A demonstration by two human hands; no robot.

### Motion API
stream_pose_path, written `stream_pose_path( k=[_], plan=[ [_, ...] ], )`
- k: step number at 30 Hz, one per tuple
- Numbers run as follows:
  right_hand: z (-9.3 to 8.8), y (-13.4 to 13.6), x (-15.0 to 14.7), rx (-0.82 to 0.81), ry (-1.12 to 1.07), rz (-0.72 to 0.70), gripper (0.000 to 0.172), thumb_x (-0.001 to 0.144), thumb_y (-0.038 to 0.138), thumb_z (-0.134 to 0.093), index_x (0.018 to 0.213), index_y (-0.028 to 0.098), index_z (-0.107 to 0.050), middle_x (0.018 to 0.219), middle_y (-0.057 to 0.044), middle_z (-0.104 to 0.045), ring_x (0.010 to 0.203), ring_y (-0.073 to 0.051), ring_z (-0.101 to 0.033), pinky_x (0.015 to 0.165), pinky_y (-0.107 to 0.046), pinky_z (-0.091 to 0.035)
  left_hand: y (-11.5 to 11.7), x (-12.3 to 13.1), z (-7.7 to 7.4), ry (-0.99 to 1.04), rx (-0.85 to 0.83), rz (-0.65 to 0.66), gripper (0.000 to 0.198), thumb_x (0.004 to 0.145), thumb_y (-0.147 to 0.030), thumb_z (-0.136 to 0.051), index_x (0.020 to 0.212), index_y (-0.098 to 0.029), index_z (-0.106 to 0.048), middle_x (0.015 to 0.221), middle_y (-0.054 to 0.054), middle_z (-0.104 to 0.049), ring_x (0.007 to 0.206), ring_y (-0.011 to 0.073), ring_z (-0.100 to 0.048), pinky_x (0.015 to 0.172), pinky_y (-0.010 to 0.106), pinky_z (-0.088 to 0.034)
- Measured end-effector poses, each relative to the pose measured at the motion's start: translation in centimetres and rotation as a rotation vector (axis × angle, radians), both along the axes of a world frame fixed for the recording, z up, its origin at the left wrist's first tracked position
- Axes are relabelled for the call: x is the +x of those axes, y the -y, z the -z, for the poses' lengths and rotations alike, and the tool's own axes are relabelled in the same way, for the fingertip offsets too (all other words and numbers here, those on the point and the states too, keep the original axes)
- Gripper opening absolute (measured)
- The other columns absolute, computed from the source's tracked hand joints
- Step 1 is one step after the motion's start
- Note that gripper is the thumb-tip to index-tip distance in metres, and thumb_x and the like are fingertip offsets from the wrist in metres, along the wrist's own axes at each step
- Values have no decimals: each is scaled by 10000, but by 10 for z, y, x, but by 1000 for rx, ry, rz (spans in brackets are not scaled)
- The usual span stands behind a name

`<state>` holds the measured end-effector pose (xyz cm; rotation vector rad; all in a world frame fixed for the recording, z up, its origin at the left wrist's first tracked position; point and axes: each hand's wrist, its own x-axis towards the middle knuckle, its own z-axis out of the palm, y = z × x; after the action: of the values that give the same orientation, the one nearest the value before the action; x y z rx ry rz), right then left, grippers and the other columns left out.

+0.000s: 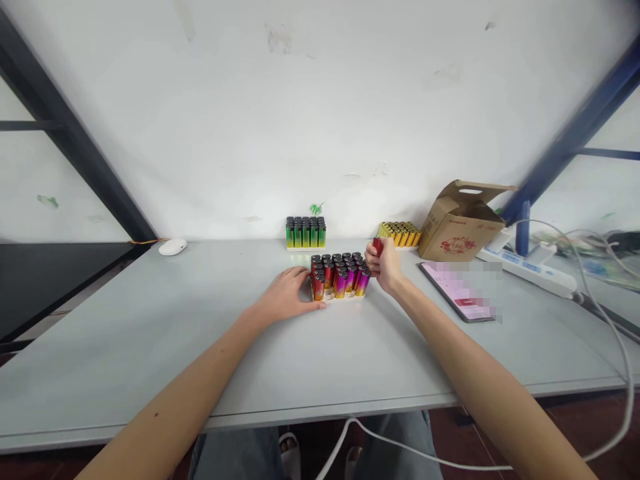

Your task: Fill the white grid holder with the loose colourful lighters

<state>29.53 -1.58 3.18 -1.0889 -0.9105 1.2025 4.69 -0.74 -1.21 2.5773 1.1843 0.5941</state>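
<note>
Red and purple lighters with black tops stand upright in a pale tray at the middle of the desk, with some gaps in the front row. My left hand rests against the tray's left side, fingers behind and thumb along the front edge, apart. Just right of the tray, my right hand is closed around a red lighter, whose top end pokes out above the fingers. Whether anything else is in that fist is hidden.
Green lighters and yellow lighters stand by the wall. An open cardboard box, a phone and a white power strip lie right. A white oval object sits left. A cable hangs over the front edge.
</note>
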Motion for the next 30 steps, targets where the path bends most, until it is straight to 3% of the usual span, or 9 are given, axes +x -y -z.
stream_pose_path(
  k=[5,14,30],
  plan=[
    [4,0,2,18,37,-22,382,862,521,-333,611,239,-275,489,83,-156,405,-78,-69,375,-215,-76,0,0,1,-24,-1,-11,813,708,-773,-588,1287,-203,-555,1372,130,-540,1297,346,-467,1084,460,-392],
    [8,7,0,236,322,20,492,894,583,-349,552,232,-313,498,57,-194,430,-92,-161,427,-253,-147,1,2,-3,-30,-6,-11,808,713,-762,-592,1291,-200,-550,1369,126,-542,1290,349,-477,1075,459,-400],
    [10,6,-2,303,271,27,397,926,455,-306,600,231,-333,514,73,-208,434,-87,-164,433,-243,-139,1,2,-3,-44,-9,-8,812,727,-740,-602,1314,-183,-536,1381,141,-529,1300,346,-467,1096,475,-384]
  ],
)
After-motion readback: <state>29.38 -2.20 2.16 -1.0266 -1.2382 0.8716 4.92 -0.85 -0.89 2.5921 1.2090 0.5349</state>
